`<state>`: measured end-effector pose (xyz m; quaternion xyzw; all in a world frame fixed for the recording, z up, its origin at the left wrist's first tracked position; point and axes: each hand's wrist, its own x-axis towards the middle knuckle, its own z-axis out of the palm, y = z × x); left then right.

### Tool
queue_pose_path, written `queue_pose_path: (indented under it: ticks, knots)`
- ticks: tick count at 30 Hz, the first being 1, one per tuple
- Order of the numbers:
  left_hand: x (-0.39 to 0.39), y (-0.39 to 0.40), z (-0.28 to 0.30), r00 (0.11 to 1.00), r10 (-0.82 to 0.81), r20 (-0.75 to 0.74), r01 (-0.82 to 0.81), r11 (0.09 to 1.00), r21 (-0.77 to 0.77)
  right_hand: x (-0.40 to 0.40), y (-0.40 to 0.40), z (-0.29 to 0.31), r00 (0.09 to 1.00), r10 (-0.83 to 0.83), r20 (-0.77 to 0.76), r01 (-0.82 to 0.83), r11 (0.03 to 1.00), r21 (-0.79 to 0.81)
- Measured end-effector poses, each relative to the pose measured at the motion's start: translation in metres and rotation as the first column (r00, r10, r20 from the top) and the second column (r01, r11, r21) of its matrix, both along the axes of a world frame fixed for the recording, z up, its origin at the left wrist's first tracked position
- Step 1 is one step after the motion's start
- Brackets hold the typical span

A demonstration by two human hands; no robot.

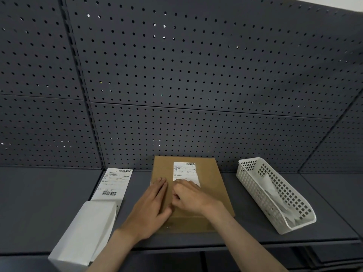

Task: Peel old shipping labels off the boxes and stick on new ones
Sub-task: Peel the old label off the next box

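A: Item one, the carton?

B: Brown cardboard box (208,195), lying flat at the middle of the dark grey bench (39,203), its far edge sitting close to the perforated back panel (176,75).

A: Label on it?

B: White shipping label (184,171), barcode at its top right, sitting on the far half of the box top. Its near end is lying under the right hand, and its near right corner is looking slightly lifted, though I cannot tell for certain.

A: Hands?

B: Left hand (151,205) is lying flat on the box just left of the label, fingers straight and together, pressing down and grasping nothing. Right hand (188,197) is resting on the box with fingers curled, working at the near edge of the label; whether it is actually pinching the paper I cannot tell.

A: Other stock?

B: Loose label sheet (114,183), two barcodes showing, lying on the bench left of the box. White box (86,232) is sitting in front of it, covering its near end and reaching the bench's front edge. White perforated plastic basket (275,193) is standing right of the carton, apart from it, holding crumpled whitish paper (275,191).
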<state>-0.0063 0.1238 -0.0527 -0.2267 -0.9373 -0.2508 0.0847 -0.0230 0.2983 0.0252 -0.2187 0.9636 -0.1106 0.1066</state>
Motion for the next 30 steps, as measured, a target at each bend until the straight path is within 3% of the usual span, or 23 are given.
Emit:
queue_pose_path:
  ticks: [5,12,24,30]
  knots:
    - [0.0,-0.001,0.0,1.0,0.001,-0.005,-0.001,1.0,-0.004,0.004,0.002,-0.001,0.999,-0.025,-0.023,0.023,0.998,-0.062]
    - [0.003,0.001,0.004,1.0,0.018,-0.007,-0.018,1.0,-0.005,0.002,0.012,-0.007,0.991,-0.102,-0.087,0.068,0.942,-0.328]
    - [0.004,0.002,0.003,1.0,0.017,-0.016,-0.017,1.0,-0.008,0.013,0.004,-0.02,0.969,-0.056,-0.241,0.028,0.993,-0.118]
    - [0.005,0.003,0.007,1.0,0.02,-0.021,-0.02,1.0,0.021,0.014,0.002,-0.019,0.974,-0.079,-0.214,0.05,0.989,-0.137]
